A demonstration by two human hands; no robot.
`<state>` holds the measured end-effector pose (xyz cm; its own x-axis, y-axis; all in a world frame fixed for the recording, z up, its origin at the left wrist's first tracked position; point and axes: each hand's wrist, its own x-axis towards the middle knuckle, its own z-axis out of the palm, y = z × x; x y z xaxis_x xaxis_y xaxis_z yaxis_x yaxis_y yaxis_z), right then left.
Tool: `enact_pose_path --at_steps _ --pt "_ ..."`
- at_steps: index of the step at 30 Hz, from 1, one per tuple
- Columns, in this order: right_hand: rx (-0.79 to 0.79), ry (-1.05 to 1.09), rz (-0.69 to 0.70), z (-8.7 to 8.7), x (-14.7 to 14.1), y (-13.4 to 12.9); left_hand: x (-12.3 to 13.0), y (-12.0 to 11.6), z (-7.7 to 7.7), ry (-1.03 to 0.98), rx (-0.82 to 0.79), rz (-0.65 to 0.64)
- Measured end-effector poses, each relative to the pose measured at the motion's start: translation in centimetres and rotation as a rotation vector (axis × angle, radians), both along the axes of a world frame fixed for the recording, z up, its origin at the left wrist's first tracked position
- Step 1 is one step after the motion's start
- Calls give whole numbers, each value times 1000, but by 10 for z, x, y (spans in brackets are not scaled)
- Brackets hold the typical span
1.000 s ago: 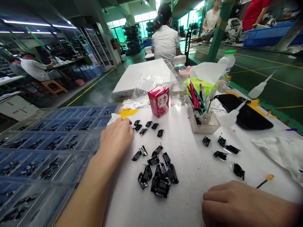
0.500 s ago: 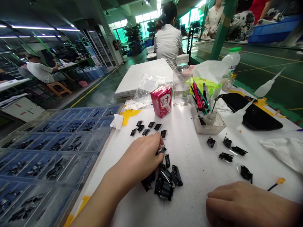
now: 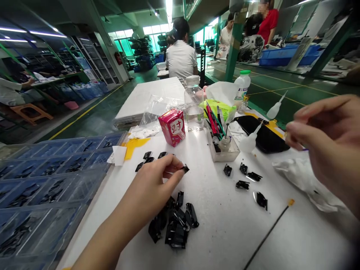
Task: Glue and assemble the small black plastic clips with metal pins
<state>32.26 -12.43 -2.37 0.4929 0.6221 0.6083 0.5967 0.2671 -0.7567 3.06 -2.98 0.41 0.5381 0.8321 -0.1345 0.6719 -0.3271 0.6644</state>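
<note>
My left hand [image 3: 157, 180] pinches a small black part [image 3: 185, 168] between thumb and index finger, just above the white table [image 3: 213, 225]. Below it lies a pile of black parts [image 3: 177, 228], and several more sit beyond my fingers. At the right, my right hand [image 3: 323, 138] is raised above the table, its thumb and fingertips close together; whatever they hold is too small to make out. A thin black stick with an orange tip [image 3: 291, 202] lies at the lower right. Several black pieces [image 3: 261, 200] are spread between the hands.
Divided blue trays [image 3: 36, 187] of black parts fill the left. Further back stand a red box [image 3: 172, 127], a clear bottle [image 3: 194, 108] and a holder with pens [image 3: 225, 153]. A white cloth [image 3: 303, 180] lies at the right. A person in white [image 3: 181, 58] sits ahead.
The view has swung right. My right hand has risen from the table, uncovering the orange-tipped stick. My left hand now has a black part lifted in its fingertips.
</note>
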Motion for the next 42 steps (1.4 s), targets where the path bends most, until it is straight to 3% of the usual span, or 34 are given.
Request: enact_pose_path --at_steps 2,4,8,11,14,18,21,24,29,33,42 --pt "-70 -62 -102 -3 22 15 7 -9 -3 -279 -209 8" --pt "-262 -71 -3 -11 37 27 15 -18 -7 -449 -390 18" --pt "-562 -61 207 -34 43 39 28 -32 -14 -525 -629 64" --pt "-541 72 239 -35 38 40 30 -36 -16 -521 -754 53" --pt "-376 286 210 -18 25 33 29 -40 -16 -423 -641 12" --pt "-185 466 256 10 -12 12 28 -49 -24 -328 -261 -56" --pt "-80 574 294 15 -41 -5 28 -54 -32 -358 -154 -103" --pt "-97 646 412 7 -58 -18 30 -56 -38 -392 -123 -119" --pt "-275 521 613 -12 -59 -26 31 -57 -40 -445 -90 -164" --pt "-365 470 646 -15 -60 -28 32 -57 -42 -486 -73 -195" --pt "-393 499 612 -11 -67 -27 32 -57 -42 -504 -36 -223"
